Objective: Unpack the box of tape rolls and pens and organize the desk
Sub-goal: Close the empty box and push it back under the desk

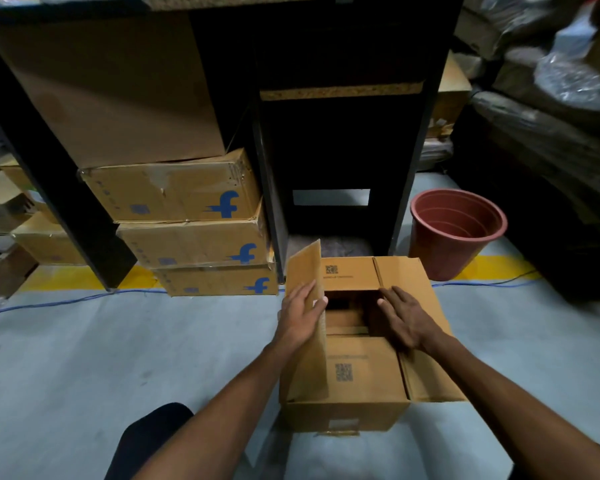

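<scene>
Two flaps are being spread: the left hand (300, 315), fingers straight, presses the raised left flap (307, 327); the right hand (404, 317) lies flat on the right flap (426, 372). The box (343, 415) stands on the floor (84, 358); both flaps should be folded fully outward before the inside is reached.

Box (361, 375) on floor (84, 358) before desk (343, 133), stacked cartons (194, 237) behind-left, bucket (454, 230) behind-right
</scene>
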A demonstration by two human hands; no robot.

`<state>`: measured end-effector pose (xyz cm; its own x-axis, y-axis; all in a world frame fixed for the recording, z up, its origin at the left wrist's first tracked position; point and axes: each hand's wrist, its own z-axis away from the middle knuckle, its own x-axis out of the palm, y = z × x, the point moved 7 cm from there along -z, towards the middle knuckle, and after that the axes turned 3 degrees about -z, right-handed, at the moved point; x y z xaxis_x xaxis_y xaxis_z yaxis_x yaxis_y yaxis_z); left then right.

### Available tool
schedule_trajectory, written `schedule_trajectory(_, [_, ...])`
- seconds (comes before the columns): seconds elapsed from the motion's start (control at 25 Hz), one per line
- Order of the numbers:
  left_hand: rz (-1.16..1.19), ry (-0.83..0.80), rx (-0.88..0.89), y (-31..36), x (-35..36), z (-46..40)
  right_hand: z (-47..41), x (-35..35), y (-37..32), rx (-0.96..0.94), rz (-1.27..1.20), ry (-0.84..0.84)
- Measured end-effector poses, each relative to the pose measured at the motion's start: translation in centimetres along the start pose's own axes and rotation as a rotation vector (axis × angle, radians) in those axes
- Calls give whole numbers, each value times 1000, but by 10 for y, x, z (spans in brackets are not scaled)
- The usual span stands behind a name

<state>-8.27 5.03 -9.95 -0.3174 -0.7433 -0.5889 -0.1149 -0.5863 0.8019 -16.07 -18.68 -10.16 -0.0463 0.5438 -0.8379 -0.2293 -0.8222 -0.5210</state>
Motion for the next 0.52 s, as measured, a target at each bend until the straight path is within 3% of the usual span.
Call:
schedule_trajectory(0.24, [-491,-154,76,-35,22,18,21,-30,52,365,116,174])
schedule_trajectory(0.36, [-507,-181,75,-39,26,16,23,-41,51,472,41,224])
schedule_trajectory(0.52, [-474,-169,91,-41,28,18,23,-60,28,425,66,327])
